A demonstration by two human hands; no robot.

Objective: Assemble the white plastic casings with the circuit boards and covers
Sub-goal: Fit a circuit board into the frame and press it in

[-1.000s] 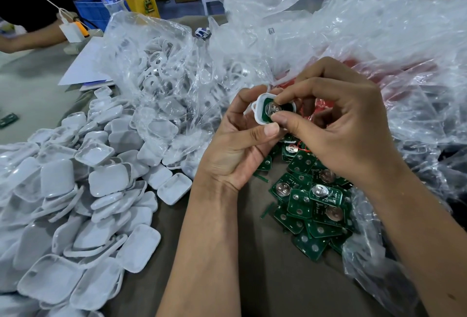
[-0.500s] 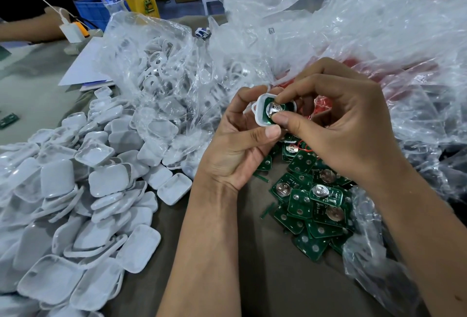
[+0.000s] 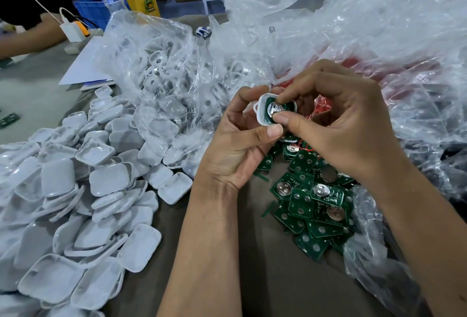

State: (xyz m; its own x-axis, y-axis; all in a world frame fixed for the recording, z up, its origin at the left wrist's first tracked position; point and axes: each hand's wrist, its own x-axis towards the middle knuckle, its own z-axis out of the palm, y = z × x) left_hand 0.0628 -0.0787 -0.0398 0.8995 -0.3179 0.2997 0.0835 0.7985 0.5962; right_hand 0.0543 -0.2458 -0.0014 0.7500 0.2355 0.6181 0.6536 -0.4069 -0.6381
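While the left hand (image 3: 235,147) grips the white casing (image 3: 262,112) at frame centre, cavity up, to steady it, the right hand (image 3: 348,124) pinches the green circuit board (image 3: 274,112) with thumb and forefinger, seemingly pressing it into the cavity. Covers (image 3: 106,185) wait lower left.

left hand (image 3: 235,145) curled in a grip, right hand (image 3: 338,124) pinching
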